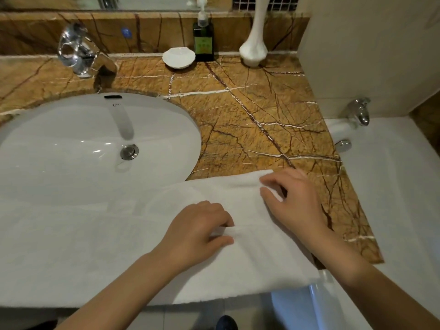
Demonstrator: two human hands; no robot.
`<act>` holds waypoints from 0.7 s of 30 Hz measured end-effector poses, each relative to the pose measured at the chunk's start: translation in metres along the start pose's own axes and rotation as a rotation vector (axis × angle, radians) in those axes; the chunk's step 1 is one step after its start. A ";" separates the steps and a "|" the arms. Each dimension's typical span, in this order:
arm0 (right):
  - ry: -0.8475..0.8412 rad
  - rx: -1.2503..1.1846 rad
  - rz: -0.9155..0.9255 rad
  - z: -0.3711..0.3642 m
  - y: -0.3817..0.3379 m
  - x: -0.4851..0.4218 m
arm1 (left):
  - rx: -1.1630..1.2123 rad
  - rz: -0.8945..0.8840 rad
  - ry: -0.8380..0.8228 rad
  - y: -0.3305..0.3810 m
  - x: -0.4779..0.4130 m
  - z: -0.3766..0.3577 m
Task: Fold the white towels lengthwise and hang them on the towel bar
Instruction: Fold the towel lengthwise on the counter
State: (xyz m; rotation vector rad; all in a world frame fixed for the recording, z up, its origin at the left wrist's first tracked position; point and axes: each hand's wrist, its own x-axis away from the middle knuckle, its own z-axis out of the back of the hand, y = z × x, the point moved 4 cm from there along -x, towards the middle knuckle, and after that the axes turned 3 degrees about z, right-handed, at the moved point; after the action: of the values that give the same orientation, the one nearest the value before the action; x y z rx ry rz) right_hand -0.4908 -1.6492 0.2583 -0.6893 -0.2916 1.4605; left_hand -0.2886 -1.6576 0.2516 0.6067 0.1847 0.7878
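Observation:
A white towel (100, 253) lies spread along the front of the brown marble counter (269, 120), partly over the near rim of the sink. My left hand (197, 229) sits near the towel's middle and pinches a folded edge between thumb and fingers. My right hand (290, 198) is at the towel's far right corner, its thumb and fingers curled on the cloth there. No towel bar is in view.
A white oval sink (78, 141) with a chrome tap (78, 51) fills the left. At the back stand a white soap dish (178, 57), a dark pump bottle (203, 39) and a white vase (254, 44). A bathtub (390, 186) with a chrome spout (359, 110) adjoins on the right.

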 end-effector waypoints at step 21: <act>-0.218 0.103 0.266 0.003 -0.020 -0.017 | 0.010 0.002 -0.011 0.001 -0.002 0.002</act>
State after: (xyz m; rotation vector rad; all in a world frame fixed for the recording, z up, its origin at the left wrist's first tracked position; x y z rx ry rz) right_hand -0.4783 -1.6646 0.2760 -0.4989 -0.2979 1.7964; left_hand -0.2898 -1.6591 0.2536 0.6205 0.1780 0.7857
